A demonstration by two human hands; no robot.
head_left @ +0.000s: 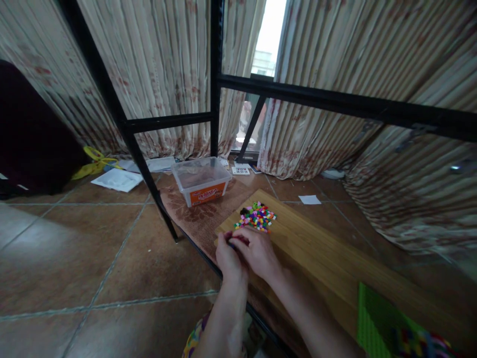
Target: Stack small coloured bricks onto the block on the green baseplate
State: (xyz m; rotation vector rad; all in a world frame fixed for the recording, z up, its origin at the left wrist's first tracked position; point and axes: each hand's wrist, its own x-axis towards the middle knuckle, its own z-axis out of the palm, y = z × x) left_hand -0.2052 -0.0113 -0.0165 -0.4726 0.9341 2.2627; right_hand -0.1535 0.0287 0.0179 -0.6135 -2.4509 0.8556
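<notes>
My left hand (228, 254) and my right hand (259, 247) meet over the near edge of a wooden board (313, 253). Both are closed around small toy bricks (231, 245), of which only bits of dark blue and red show between the fingers. Their exact shape is mostly hidden. Just beyond my fingers lies a loose pile of small colourful toy bricks (257, 217) on the board. To the lower right, a green studded baseplate (376, 318) carries a blurred cluster of colourful bricks (421, 343).
A clear plastic tub (201, 174) with an orange label stands on the brown cloth (194, 219) beyond the board. Black metal bars (215, 99) rise in front of the patterned curtains (167, 64). Papers (117, 180) and a white sheet (309, 200) lie on the tiled floor.
</notes>
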